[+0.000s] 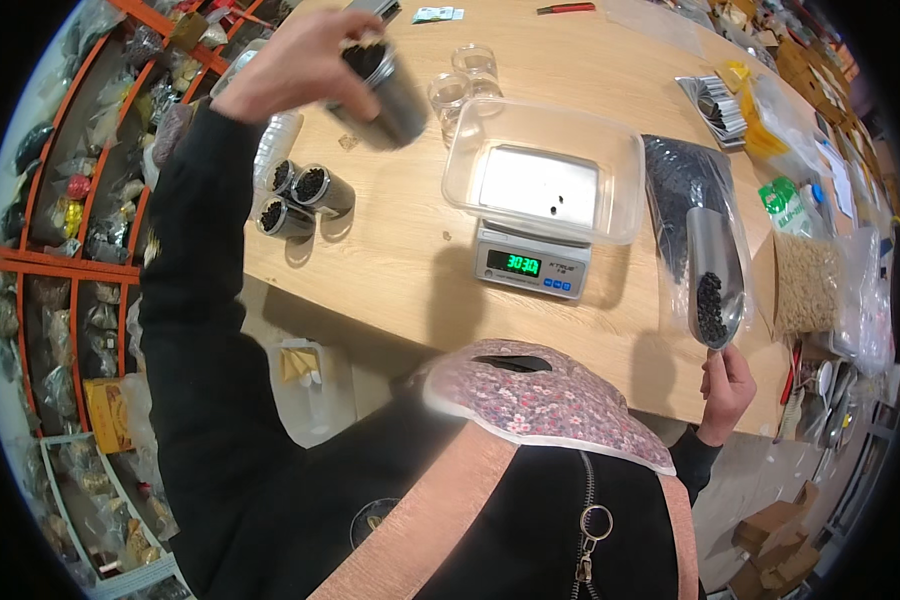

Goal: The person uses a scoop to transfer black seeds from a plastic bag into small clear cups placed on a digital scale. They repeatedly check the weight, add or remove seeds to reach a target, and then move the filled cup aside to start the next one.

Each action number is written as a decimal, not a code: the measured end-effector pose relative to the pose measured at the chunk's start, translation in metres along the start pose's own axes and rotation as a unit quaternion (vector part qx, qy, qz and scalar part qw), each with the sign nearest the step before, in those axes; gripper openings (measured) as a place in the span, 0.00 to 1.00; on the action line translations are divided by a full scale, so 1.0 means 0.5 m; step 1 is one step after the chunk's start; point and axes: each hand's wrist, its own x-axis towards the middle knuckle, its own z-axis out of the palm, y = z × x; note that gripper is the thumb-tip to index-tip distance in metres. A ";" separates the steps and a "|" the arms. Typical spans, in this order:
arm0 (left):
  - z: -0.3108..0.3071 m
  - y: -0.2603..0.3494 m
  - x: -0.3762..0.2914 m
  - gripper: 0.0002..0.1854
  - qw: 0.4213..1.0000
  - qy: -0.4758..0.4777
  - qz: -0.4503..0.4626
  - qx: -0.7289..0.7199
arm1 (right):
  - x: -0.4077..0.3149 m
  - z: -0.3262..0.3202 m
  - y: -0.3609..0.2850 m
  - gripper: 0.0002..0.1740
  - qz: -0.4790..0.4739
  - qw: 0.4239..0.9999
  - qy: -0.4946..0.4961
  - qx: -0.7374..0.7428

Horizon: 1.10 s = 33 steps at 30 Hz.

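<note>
Up at the left of the table, my left hand [300, 67] grips a clear jar [394, 101] of black granules, tilted and blurred. My right hand [729, 390] holds the handle end of a metal scoop [724, 247], which has black granules in its trough. Beneath the scoop lies a clear plastic bag [671, 180] of similar black material. A clear plastic tub [622, 172] sits on a digital scale [521, 277] with a lit green display; a couple of dark bits are inside the tub. Three jars filled with black granules [311, 184] stand together below my left hand.
Stacked clear cups [450, 86] stand behind the tub. At right are a bag of tan granules [802, 289], a green-and-white packet [784, 202] and a yellow plastic bag [765, 127]. Orange shelving [60, 259] with bagged goods lines the left. A white bin [319, 405] stands below the table edge.
</note>
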 end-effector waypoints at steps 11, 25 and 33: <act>0.371 -0.236 -0.162 0.42 0.969 -0.004 -0.244 -0.047 | 0.112 0.066 -0.054 0.07 -0.017 0.996 -0.059 -0.063; 0.346 -0.009 0.086 0.18 0.977 -0.057 0.081 -0.191 | 0.191 0.078 -0.018 0.08 0.028 0.997 -0.070 -0.031; 0.534 0.063 0.190 0.10 0.833 -0.336 0.432 -0.079 | 0.200 0.042 0.010 0.09 0.039 0.997 -0.057 -0.028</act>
